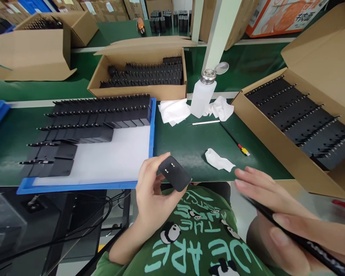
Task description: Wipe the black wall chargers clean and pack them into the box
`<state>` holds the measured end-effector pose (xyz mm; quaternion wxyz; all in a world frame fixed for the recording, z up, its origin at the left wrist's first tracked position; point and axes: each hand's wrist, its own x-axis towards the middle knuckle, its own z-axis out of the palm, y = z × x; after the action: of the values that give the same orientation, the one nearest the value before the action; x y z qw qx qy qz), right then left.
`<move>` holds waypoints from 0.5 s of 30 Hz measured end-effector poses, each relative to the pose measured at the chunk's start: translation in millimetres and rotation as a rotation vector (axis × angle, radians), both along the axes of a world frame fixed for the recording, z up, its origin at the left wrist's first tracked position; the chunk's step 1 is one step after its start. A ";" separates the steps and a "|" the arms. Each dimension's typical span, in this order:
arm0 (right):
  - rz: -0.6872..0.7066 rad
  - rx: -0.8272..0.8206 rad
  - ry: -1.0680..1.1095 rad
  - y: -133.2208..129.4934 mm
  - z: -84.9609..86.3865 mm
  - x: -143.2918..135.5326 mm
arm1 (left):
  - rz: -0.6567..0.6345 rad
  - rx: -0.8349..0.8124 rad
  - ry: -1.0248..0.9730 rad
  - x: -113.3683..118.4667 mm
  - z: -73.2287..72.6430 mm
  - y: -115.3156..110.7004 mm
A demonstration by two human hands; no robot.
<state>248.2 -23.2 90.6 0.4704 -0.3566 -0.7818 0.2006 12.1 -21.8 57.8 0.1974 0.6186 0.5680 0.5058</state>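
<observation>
The left hand [151, 191] pinches a black charger [174, 173] just off the table edge [218, 179], beside the blue tray [153, 126]. The right hand [278, 209], fingers extended, holds a thin black tool [304, 242]; a crumpled wipe [219, 160] lies ahead between the hands.

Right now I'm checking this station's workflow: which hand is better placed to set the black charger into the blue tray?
Left, probably. The left hand already holds the black charger right beside the blue tray. The right hand is farther off and holds a thin black tool.

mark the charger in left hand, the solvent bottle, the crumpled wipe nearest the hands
black charger [174, 174], head view, its pronged face.
solvent bottle [202, 96], head view, mid body.
crumpled wipe [219, 160], head view, centre.
</observation>
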 end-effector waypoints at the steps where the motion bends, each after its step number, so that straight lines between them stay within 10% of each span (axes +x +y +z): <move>1: -0.009 0.066 -0.008 2.1 -2.7 -4.3 | -0.009 -0.017 -0.027 0.9 0.4 0.4; 7: 0.055 0.215 -0.468 21.7 -16.3 -34.2 | -0.090 -0.105 -0.244 3.9 0.5 2.3; 15: 0.056 0.257 -0.495 21.9 -13.8 -29.2 | -0.130 -0.178 -0.395 3.5 -0.3 3.3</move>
<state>219.0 -1.3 76.8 0.3010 -0.3104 -0.9015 0.0196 15.6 -18.5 57.5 0.3909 0.5230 0.5195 0.5512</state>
